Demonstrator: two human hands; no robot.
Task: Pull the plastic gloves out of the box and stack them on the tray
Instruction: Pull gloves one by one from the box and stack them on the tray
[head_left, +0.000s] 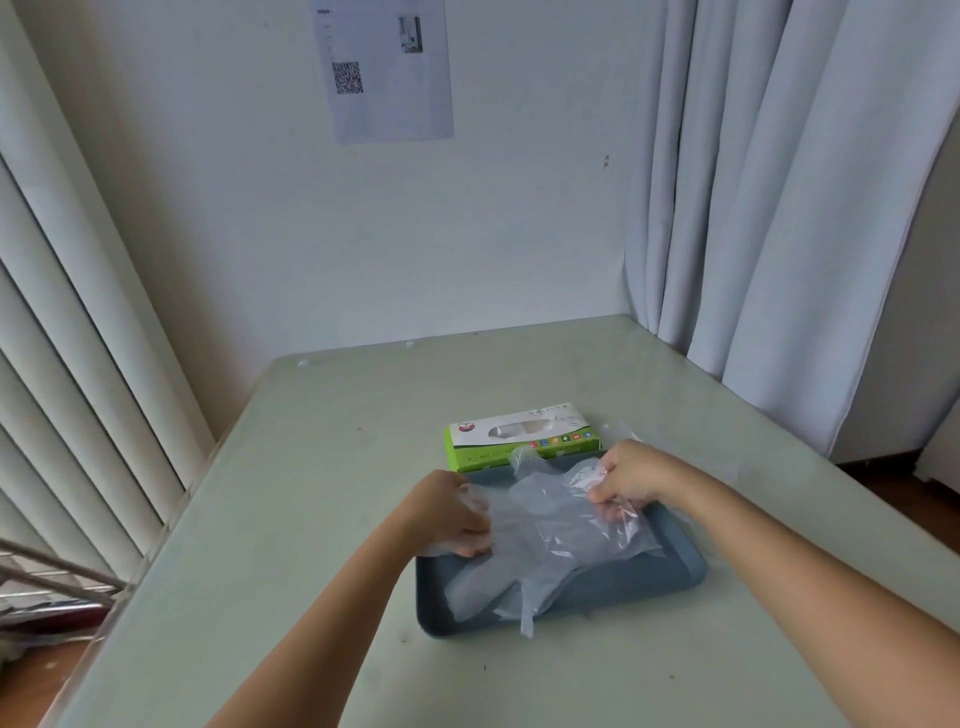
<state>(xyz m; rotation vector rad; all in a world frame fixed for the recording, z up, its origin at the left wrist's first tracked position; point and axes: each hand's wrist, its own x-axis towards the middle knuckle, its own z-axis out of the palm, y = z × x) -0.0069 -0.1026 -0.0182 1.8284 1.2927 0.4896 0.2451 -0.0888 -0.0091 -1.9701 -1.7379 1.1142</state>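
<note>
I see both hands bunched on the plastic gloves (550, 551). My left hand (452, 512) has its fingers curled into the film at the left rim of the tray (675, 569), and my right hand (626, 475) pinches a fold over the tray's far right corner. The gloves lie crumpled across the tray, with one tip hanging over its near rim.

My worry is the release. The film looks thin and clingy, so it may stick to my fingers and lift the pile, or the overhanging tip may drag a glove off onto the table (311, 493). The green glove box (519, 439) touches the tray's far rim and looks light, so a careless wrist could shove it.

The table is pale green and set against a white wall. A printed sheet with a QR code (387, 73) hangs high above the tray, with curtains (779, 208) to its right and vertical blinds (78, 338) to its left.
</note>
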